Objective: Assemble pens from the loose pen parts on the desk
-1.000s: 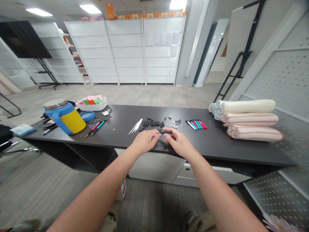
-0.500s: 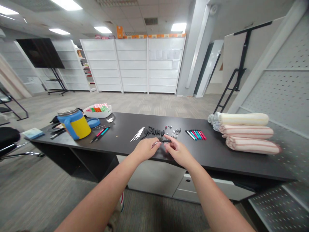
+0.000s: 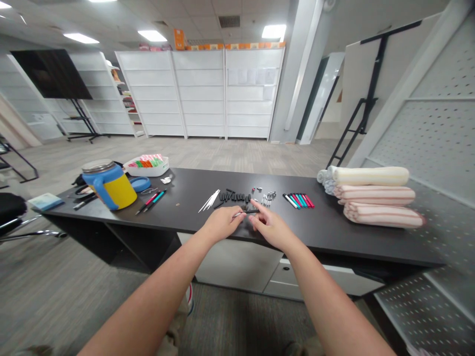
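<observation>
My left hand (image 3: 221,224) is closed in a pinch on a thin black pen barrel (image 3: 248,212) held just above the dark table (image 3: 193,217). My right hand (image 3: 267,225) is beside it with fingers spread, its index finger stretched toward small metal parts (image 3: 270,198); it holds nothing that I can see. Behind the hands lie a row of black pen pieces (image 3: 233,196), a fan of white refills (image 3: 209,201) and several coloured pens (image 3: 298,200).
A blue and yellow jug (image 3: 108,184) stands at the table's left, with a white tray of coloured items (image 3: 146,165) behind it and loose pens (image 3: 151,200) beside it. Rolled striped towels (image 3: 374,196) are stacked at the right. A white perforated panel (image 3: 438,143) stands at far right.
My right hand has let go of the pen barrel and opened, its index finger now reaching toward the metal parts. My left hand still pinches the barrel. The camera shifted slightly.
</observation>
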`<state>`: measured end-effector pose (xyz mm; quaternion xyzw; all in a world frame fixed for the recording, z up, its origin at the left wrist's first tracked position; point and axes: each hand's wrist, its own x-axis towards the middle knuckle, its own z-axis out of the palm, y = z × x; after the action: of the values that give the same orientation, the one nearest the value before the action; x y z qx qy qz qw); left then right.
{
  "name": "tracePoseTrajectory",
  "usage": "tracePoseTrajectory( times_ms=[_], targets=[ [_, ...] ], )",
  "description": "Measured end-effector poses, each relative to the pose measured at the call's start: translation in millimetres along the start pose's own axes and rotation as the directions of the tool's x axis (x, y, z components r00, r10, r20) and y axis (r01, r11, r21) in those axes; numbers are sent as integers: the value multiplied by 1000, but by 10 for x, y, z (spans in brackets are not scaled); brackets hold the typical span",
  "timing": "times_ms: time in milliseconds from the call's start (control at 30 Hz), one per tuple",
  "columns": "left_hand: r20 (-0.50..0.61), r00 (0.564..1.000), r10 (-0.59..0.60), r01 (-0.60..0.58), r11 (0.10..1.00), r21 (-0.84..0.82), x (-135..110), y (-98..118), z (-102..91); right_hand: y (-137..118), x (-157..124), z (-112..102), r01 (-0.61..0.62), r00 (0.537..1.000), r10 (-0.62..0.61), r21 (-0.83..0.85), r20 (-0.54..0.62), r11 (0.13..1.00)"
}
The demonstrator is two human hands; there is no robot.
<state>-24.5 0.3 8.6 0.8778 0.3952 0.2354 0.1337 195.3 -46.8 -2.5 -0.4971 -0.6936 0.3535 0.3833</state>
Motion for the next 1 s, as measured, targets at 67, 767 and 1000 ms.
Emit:
tracePoseTrajectory(
  times_ms=[67, 767, 1000],
  targets=[
    [-6, 1000, -5, 5, 1000, -11, 0, -10, 5, 8, 4, -2, 1, 1000, -1, -11, 2, 1000],
    [6, 998, 61, -60, 996, -70, -3, -20, -27, -6, -8, -15, 42, 998, -40, -45, 41, 998],
    [-6, 1000, 9, -10, 977, -211, 11, -100, -53, 115, 17, -80, 9, 974, 56, 288, -219, 958]
  ],
)
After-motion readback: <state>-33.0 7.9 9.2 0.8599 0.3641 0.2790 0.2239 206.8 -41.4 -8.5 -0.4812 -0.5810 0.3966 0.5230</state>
